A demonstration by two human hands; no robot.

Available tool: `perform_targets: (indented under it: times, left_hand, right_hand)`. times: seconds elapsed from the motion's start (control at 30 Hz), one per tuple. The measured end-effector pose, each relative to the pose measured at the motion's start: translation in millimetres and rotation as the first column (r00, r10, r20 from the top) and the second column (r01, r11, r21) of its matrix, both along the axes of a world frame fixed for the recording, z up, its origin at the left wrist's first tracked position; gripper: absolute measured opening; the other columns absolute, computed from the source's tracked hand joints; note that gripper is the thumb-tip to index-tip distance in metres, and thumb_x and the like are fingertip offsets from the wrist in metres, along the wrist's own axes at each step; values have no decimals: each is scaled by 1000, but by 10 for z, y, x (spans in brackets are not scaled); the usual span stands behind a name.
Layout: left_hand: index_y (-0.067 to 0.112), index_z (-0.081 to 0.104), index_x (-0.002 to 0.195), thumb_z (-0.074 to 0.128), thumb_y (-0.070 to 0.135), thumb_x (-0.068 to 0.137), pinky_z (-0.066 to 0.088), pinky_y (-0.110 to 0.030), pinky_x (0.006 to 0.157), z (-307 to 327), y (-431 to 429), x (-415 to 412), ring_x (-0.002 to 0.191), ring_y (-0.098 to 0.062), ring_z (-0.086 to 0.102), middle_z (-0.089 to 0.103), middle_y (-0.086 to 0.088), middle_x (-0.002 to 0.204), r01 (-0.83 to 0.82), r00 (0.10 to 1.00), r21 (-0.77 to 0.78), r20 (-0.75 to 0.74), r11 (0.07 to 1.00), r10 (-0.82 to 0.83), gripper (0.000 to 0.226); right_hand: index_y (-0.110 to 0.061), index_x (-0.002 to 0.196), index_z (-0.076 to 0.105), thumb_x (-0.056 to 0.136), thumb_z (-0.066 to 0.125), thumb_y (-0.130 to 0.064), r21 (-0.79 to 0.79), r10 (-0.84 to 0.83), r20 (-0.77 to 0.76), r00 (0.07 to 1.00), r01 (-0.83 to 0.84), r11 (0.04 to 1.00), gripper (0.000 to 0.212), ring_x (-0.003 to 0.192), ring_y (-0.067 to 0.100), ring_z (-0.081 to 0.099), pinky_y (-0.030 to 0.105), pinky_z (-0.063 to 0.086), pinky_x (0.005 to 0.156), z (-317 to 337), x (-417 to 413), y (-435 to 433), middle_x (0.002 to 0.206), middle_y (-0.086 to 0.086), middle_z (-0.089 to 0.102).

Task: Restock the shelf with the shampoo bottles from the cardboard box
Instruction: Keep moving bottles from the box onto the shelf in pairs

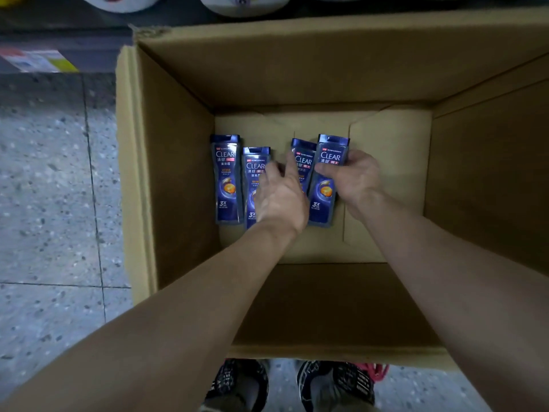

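Note:
Several dark blue CLEAR shampoo bottles lie flat on the floor of a large open cardboard box (166,162). The leftmost bottle (226,179) lies alone by the left wall. My left hand (279,200) hovers over the second bottle (252,171) and the third bottle (303,162). Its fingers are spread and it grips neither bottle. My right hand (356,179) clasps the rightmost bottle (323,188) near its cap end, thumb across the label and fingers on its right edge. Both forearms reach down into the box.
The box stands on a speckled tiled floor (50,188), right in front of my shoes (335,382). A dark shelf base (65,40) with a price label runs along the top left. White rounded packages (243,3) sit above it.

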State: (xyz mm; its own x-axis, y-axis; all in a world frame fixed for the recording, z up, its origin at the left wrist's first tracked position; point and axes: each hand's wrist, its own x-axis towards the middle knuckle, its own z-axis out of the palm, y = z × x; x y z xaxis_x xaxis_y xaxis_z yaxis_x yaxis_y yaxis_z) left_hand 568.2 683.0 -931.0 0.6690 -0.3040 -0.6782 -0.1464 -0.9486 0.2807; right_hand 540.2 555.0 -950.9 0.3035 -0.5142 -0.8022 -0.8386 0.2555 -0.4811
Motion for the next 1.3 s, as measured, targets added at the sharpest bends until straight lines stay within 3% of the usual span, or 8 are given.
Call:
perform_targets:
  times: [0.17,0.27,0.4,0.7,0.93,1.0,1.17,1.3]
  left_hand:
    - [30,22,160,67,8,97,55,-48,99,-21,-116,-68,130,-34,56,52,-12,148,-118,993,-102,-4,988,119,80]
    - [21,19,160,70,10,96,47,-44,112,-68,-193,-157,137,-34,48,49,-16,150,-79,996,-75,33,994,82,83]
    - [9,27,157,75,24,94,35,-43,121,-153,-251,-211,142,-34,40,43,-19,150,-148,989,-67,-23,987,147,80]
    - [25,47,135,76,33,93,57,-50,98,30,-126,-344,120,-31,61,65,-7,128,-262,960,-171,-146,950,239,52]
    - [33,49,141,78,22,92,58,-33,95,1285,109,16,109,-6,67,65,17,116,-444,892,-419,-294,792,344,58]
    - [33,50,141,80,21,91,58,-35,93,1771,226,134,112,-12,69,66,14,117,-473,880,-474,-297,742,371,59]
    - [30,53,131,82,33,84,60,-53,96,3164,479,309,108,-22,73,74,-2,118,-406,913,-591,-227,697,339,55]
    - [31,55,128,81,18,89,61,-45,96,4686,688,416,108,-13,73,74,8,119,-299,953,-646,-166,702,253,49]
  right_hand:
    - [-20,107,60,79,84,-6,-12,-40,159,986,42,999,40,90,19,75,35,62,79,209,-94,-68,100,0,76]
    - [-18,120,60,81,82,-6,-11,13,194,981,-11,1000,46,76,7,71,17,56,57,282,-117,-86,94,-3,73]
    - [-16,119,61,82,79,2,5,-35,212,977,35,999,45,56,-7,65,12,49,47,274,-177,-136,85,-5,69]
    - [-25,132,59,83,81,-12,-19,-38,237,971,43,999,55,99,7,71,34,60,83,585,-394,-238,110,-7,73]
    - [-26,134,61,84,81,-11,-55,-31,368,929,54,997,56,95,6,74,36,62,86,1839,-327,-267,102,-7,76]
    - [-21,133,61,82,81,-6,-77,-28,408,912,65,995,57,93,10,75,37,62,86,2328,-264,-217,102,-2,77]
    - [-27,121,67,80,78,8,-117,28,533,846,40,992,55,93,10,74,29,59,85,3798,-123,-81,101,-3,78]
    - [-26,126,66,82,80,-1,-182,80,612,787,41,983,52,99,8,73,25,59,86,5383,-58,100,107,-6,77]
